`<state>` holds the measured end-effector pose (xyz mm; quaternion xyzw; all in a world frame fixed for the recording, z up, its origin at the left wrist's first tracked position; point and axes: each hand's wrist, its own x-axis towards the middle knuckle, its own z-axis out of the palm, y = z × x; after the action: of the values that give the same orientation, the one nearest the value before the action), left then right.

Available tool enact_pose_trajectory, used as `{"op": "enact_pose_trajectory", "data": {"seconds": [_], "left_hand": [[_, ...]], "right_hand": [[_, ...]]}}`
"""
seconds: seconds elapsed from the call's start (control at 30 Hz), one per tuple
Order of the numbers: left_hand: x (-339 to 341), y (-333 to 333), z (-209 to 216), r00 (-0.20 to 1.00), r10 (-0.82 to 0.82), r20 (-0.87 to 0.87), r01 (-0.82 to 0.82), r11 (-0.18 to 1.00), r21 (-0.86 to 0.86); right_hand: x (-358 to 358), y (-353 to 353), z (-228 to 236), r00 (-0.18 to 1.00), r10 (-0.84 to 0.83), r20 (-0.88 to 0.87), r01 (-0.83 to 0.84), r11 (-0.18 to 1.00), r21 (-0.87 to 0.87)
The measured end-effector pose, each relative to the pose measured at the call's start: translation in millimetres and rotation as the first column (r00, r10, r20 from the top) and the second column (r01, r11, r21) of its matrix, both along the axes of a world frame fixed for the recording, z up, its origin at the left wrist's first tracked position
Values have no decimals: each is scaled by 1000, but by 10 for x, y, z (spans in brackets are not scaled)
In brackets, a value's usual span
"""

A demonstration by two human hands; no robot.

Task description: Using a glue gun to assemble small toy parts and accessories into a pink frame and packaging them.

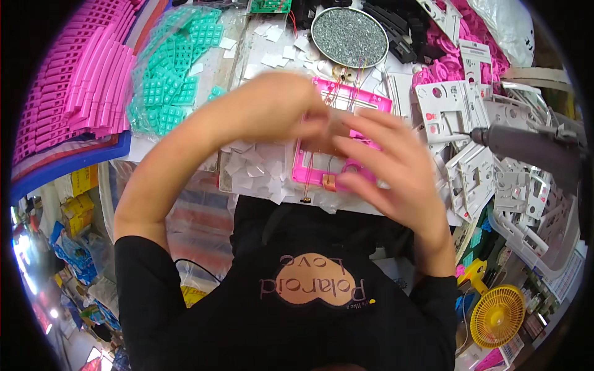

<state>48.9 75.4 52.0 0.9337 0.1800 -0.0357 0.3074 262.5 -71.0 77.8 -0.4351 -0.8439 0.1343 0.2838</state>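
A pink plastic housing (322, 173) with thin wires lies flat on the white worktop in front of me. My left hand (272, 108) reaches over its upper left part, blurred by motion, fingertips meeting those of my right hand (390, 167) above the housing. The right hand covers the housing's right side with fingers spread. Whether either hand pinches a small part is hidden by the blur. A small brown component (328, 182) sits on the housing's lower edge.
A round tin of small screws (349, 36) stands behind the housing. White plastic panels (470, 117) and a grey electric screwdriver (526, 145) lie at right. Teal keypads (170, 68) and pink strips (74, 80) are stacked at left. White paper squares (253, 167) litter the worktop.
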Motion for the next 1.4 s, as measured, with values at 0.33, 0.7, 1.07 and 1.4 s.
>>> {"op": "enact_pose_trajectory", "data": {"seconds": [0.33, 0.7, 1.07, 1.4], "left_hand": [[975, 911, -524, 976, 145, 161, -209, 832, 514], [983, 848, -348, 930, 272, 249, -364, 785, 502], [202, -728, -347, 749, 337, 571, -333, 936, -115], [216, -716, -306, 764, 261, 590, -303, 953, -29]], "right_hand": [[1082, 115, 346, 486, -85, -870, -108, 982, -156], [256, 583, 203, 410, -234, -881, 92, 972, -215], [-102, 116, 162, 333, -11, -943, -182, 980, -75], [-118, 89, 175, 296, -9, -955, -198, 978, -71]]}}
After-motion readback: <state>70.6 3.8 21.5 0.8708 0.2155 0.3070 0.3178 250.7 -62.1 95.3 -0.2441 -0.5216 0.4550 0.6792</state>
